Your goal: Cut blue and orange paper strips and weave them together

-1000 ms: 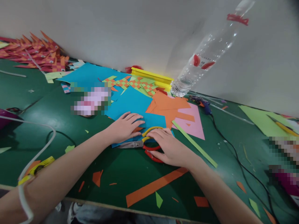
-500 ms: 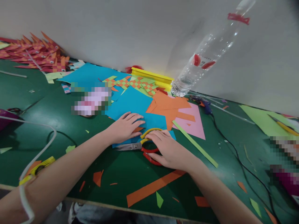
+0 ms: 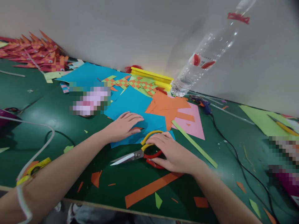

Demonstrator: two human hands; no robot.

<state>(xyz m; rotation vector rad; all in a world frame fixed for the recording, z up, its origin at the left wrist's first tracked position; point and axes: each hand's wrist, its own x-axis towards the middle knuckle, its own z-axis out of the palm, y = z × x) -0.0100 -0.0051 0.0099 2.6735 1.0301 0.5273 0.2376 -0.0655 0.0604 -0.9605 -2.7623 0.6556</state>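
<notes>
My right hand (image 3: 167, 149) is closed round the red and yellow handles of a pair of scissors (image 3: 135, 154). The blades point left over the green table and look nearly closed. Just up and left of the handles, my left hand (image 3: 125, 126) rests on blue paper (image 3: 153, 121), fingers stretched out and thumb apart. A small orange edge shows between its thumb and fingers; whether the hand touches it I cannot tell. Beyond the hands lie orange paper sheets (image 3: 167, 104) and a pink sheet (image 3: 197, 119). A light green strip (image 3: 195, 144) slants to the right of my right hand.
An orange strip (image 3: 151, 190) and paper scraps lie near the front edge. A clear bottle (image 3: 203, 59) leans against the wall. Woven paper fish (image 3: 122, 82) lie at the back, more in red (image 3: 44, 54) at left. A glue gun (image 3: 202, 104) trails a black cord rightward.
The scissors have moved slightly towards me and turned, their blades coming away from the blue paper's edge. My left hand has barely moved.
</notes>
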